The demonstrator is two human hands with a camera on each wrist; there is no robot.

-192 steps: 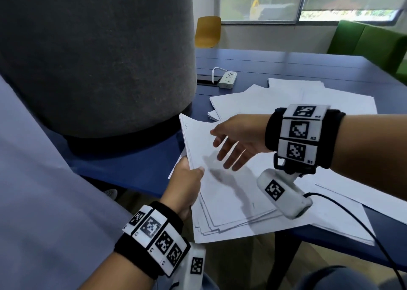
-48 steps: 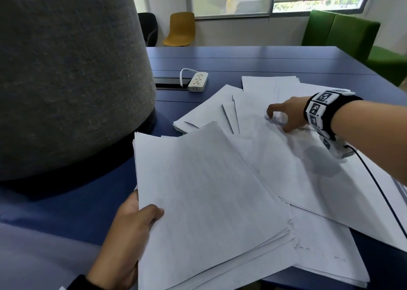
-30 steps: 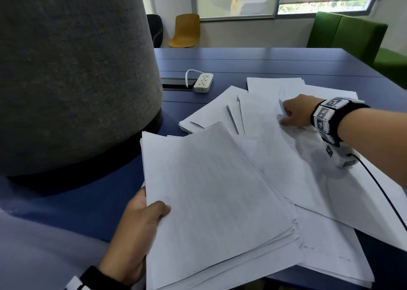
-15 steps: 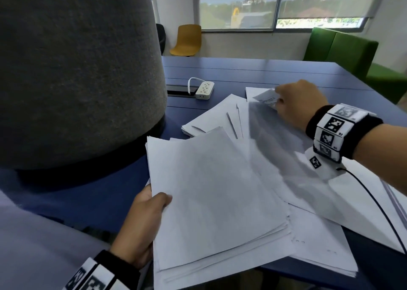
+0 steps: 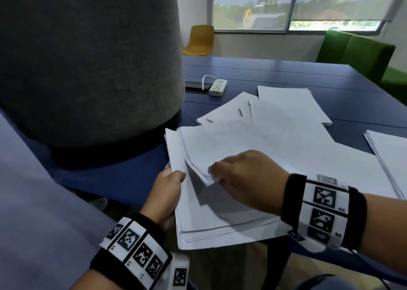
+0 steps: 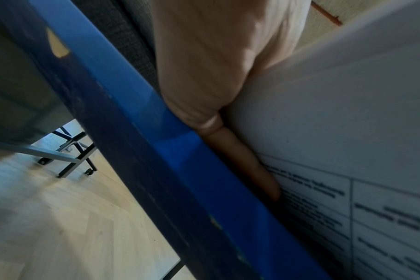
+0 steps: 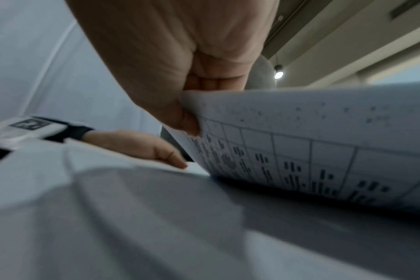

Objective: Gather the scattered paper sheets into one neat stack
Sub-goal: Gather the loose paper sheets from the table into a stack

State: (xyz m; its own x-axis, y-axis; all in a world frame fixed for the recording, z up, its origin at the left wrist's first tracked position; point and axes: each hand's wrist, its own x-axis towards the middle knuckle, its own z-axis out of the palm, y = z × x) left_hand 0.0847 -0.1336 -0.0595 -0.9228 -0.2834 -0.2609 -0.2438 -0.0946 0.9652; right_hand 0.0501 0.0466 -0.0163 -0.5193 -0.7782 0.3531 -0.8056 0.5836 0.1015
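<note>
We see left hand (image 5: pixel 168 198) gripping left edge of paper stack (image 5: pixel 220 219), thumb on top, fingers (image 6: pixel 242 161) curled under, beside table (image 5: pixel 123 184) edge. Stack juts over near table edge. Right hand (image 5: pixel 248 181) pinches corner of a few sheets (image 5: pixel 222 144), thumb (image 7: pixel 180 117) under, fingers on top; this bundle lies over stack, corner lifted. We see 2 more paper groups on table: fanned sheets (image 5: pixel 286 109) behind, pile (image 5: pixel 389 155) at right. Power strip (image 5: pixel 218 87) further back.
</note>
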